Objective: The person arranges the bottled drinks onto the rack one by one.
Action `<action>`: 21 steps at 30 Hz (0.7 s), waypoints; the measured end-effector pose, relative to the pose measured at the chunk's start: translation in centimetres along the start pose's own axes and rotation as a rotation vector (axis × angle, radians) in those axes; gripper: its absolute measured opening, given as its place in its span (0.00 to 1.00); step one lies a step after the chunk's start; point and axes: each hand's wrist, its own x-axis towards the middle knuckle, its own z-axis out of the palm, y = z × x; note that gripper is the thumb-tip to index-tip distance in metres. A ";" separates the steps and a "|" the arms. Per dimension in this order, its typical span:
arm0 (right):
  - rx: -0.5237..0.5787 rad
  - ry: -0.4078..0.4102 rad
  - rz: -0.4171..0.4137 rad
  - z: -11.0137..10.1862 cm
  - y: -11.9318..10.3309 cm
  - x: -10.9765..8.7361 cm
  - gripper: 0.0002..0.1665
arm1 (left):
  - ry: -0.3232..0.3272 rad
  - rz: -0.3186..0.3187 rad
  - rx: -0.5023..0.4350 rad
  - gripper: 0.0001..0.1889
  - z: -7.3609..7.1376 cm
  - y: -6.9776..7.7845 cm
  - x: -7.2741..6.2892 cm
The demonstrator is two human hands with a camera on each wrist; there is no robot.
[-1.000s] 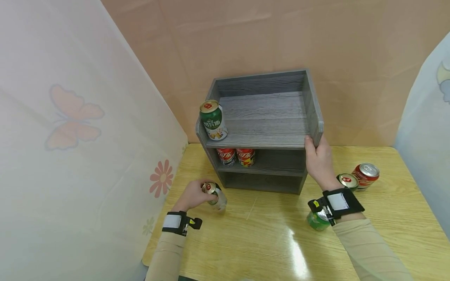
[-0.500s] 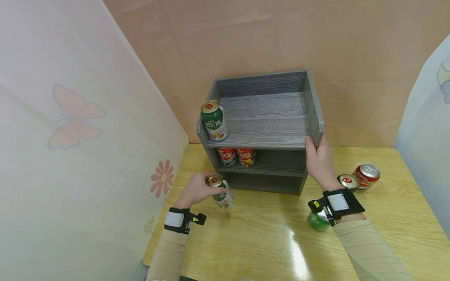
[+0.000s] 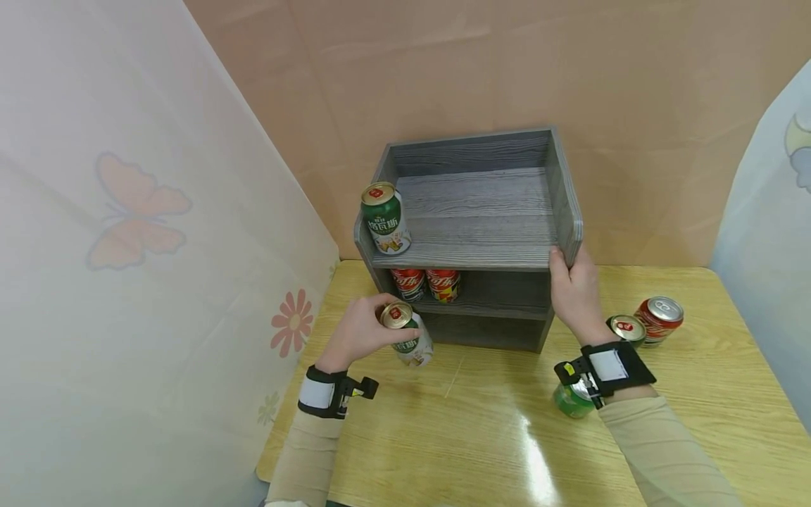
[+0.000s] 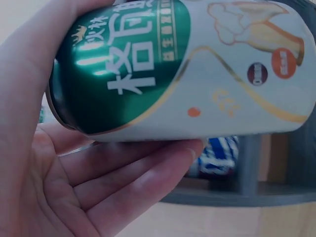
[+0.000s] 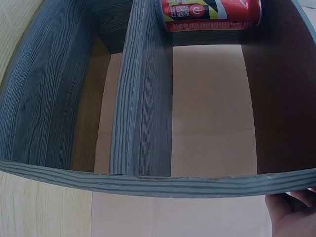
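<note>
My left hand [image 3: 360,327] holds a green-and-white drink can [image 3: 415,346] near its gold top, thumb on one side and fingers on the other. In the left wrist view this can [image 4: 197,69] lies across the palm. It is just in front of the lower left of a grey wooden shelf unit [image 3: 475,211]. My right hand [image 3: 578,296] grips the shelf's right side panel, with the thumb at the front edge. A matching green-and-white can [image 3: 385,220] stands on the top tier at the left. Two red cans [image 3: 443,284] stand side by side on the middle tier.
On the table's right side stand a red can [image 3: 660,320] and a gold-topped can [image 3: 626,327]. A green can [image 3: 573,399] is partly hidden by the right wrist strap. A blue-and-white object [image 4: 219,155] shows behind the held can. Printed cloth hangs at the left.
My left hand has moved the green-and-white can forward and to the right, closer to the shelf's lower front. The right hand keeps its grip on the side panel.
</note>
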 end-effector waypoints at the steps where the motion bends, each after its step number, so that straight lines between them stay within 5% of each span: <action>1: -0.002 0.001 -0.003 0.0 0.0 0.0 0.31 | 0.005 0.012 -0.010 0.23 -0.1 0.3 0.0; 21: -0.008 -0.002 0.005 0.0 -0.1 -0.1 0.31 | 0.177 0.271 -0.018 0.30 -1.4 4.6 0.6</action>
